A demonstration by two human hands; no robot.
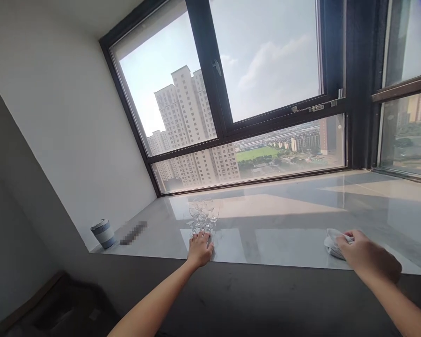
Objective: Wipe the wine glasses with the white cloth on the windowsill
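Several clear wine glasses [202, 213] stand grouped on the pale marble window ledge [287, 224]. My left hand [199, 249] reaches to the foot of the nearest glass, with its fingers curled around the base. My right hand [366, 256] rests at the ledge's front right, its fingers closed on a crumpled white cloth [331, 243] that lies on the ledge.
A grey and white lidded cup [103, 233] stands at the ledge's left end by the white wall. A small blurred object [134, 233] lies near it. Large dark-framed windows [228, 126] rise behind the ledge. A dark surface [266, 299] runs below the ledge's front edge.
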